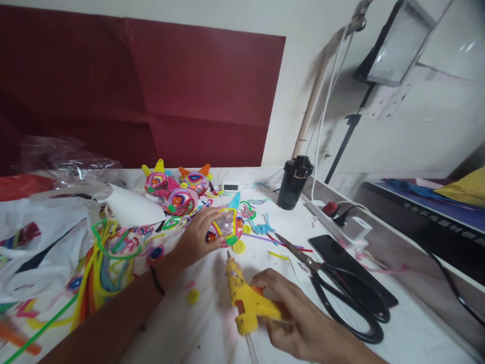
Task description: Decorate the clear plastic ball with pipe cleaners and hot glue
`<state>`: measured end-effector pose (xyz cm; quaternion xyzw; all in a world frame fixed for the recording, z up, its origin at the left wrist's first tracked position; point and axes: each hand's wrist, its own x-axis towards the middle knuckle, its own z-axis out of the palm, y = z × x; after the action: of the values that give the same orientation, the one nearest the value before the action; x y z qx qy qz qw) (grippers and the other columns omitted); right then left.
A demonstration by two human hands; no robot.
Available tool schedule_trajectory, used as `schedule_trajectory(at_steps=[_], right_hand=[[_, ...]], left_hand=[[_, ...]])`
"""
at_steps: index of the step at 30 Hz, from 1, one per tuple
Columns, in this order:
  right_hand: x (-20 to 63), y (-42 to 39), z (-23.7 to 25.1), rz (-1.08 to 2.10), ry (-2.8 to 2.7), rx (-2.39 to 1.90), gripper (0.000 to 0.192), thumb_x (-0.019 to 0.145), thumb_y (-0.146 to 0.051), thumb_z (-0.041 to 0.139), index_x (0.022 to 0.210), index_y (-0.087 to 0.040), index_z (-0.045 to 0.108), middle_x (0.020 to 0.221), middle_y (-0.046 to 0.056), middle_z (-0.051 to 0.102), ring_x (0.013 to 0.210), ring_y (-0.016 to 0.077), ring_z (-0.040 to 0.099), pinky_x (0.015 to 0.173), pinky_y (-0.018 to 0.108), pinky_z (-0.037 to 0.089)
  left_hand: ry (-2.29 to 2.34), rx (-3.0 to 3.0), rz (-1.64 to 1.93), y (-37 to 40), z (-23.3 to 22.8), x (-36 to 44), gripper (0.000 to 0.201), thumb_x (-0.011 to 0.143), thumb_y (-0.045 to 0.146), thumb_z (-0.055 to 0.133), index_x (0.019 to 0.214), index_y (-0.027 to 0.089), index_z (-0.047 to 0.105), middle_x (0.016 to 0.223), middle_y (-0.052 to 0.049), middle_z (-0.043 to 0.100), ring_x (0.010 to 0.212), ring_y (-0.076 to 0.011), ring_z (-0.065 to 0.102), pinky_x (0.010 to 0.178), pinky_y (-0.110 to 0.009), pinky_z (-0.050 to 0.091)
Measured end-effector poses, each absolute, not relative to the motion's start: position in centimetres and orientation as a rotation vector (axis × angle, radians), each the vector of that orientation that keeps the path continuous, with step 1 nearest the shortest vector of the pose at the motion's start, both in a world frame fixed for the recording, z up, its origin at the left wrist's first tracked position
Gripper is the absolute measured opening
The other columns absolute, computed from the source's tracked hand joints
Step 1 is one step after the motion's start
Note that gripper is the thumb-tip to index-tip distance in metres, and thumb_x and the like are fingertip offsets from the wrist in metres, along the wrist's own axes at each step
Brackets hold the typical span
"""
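Yellow glue gun (248, 298) clamped in right hand (299, 318), nozzle near ornament (226, 227) pinned on surface (212, 323) by left hand (197, 237). Three ornaments (178, 189) finished behind; loose strips (102, 268) remain.

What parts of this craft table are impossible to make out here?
Head view only:
- Small white digital display: digits too small to read.
- Round multicoloured pipe-cleaner ornament: its left part is covered by the left hand.
- Yellow glue gun: trigger hidden by the right hand.
- Clear crinkled plastic bag: contents blurred.
- Framed panel on the black stand: cut off by the top edge.
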<state>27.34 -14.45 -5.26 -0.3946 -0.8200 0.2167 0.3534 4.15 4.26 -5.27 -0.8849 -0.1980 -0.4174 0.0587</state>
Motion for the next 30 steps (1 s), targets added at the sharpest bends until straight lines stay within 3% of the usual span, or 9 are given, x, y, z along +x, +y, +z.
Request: schedule_trajectory(at_steps=[7,11,19,23,27,30], right_hand=[[27.6,-14.4,-5.7,0.560,-2.104,-1.026,0.058,0.077,-0.007,0.055,0.127,-0.030,0.038,0.112,0.005,0.058,0.099,0.0190,0.060,0.074,0.026,0.053],[27.6,-14.4,-5.4,0.584,-2.082,-1.037,0.056,0.077,-0.008,0.055,0.126,-0.030,0.039,0.111,0.004,0.057,0.099,0.0189,0.060,0.083,0.029,0.052],[27.4,-14.1,-5.3,0.497,-2.227,-0.942,0.049,0.074,-0.011,0.060,0.119,-0.023,0.047,0.102,0.007,0.061,0.091,0.0200,0.059,0.079,0.031,0.051],[27.0,-14.2,-4.6,0.411,-2.335,-0.883,0.042,0.072,-0.011,0.058,0.113,-0.020,0.054,0.100,0.009,0.065,0.097,0.0237,0.060,0.090,0.038,0.049],[26.3,-13.3,-3.0,0.421,-2.270,-1.079,0.038,0.072,-0.013,0.060,0.109,-0.020,0.060,0.107,0.010,0.066,0.101,0.0250,0.062,0.090,0.039,0.050],[25.2,-11.0,-2.5,0.228,-2.054,-1.278,0.031,0.081,-0.015,0.057,0.112,-0.018,0.059,0.109,0.011,0.065,0.102,0.0254,0.062,0.090,0.040,0.051]], left_hand=[[-0.559,-2.736,-1.203,4.1,-4.7,3.7,0.050,0.093,0.024,0.056,0.141,0.019,0.042,0.139,-0.015,0.056,0.133,-0.0284,0.050,0.112,-0.051,0.043],[-0.545,-2.784,-1.142,4.2,-4.4,3.4,0.048,0.095,0.023,0.051,0.142,0.018,0.043,0.142,-0.015,0.055,0.135,-0.0280,0.049,0.113,-0.050,0.042],[-0.564,-2.799,-1.151,4.4,-4.5,3.5,0.045,0.097,0.024,0.048,0.141,0.018,0.044,0.142,-0.015,0.055,0.136,-0.0277,0.048,0.115,-0.050,0.040],[-0.578,-2.793,-1.183,4.4,-4.6,3.4,0.044,0.097,0.026,0.049,0.140,0.018,0.046,0.141,-0.015,0.056,0.134,-0.0284,0.050,0.114,-0.050,0.041],[-0.584,-2.792,-1.207,4.3,-4.5,3.5,0.045,0.095,0.024,0.050,0.140,0.019,0.047,0.140,-0.015,0.057,0.132,-0.0281,0.051,0.113,-0.050,0.043],[-0.578,-2.789,-1.220,4.1,-4.4,3.6,0.044,0.095,0.023,0.050,0.139,0.018,0.047,0.139,-0.015,0.057,0.132,-0.0278,0.052,0.112,-0.049,0.043]])
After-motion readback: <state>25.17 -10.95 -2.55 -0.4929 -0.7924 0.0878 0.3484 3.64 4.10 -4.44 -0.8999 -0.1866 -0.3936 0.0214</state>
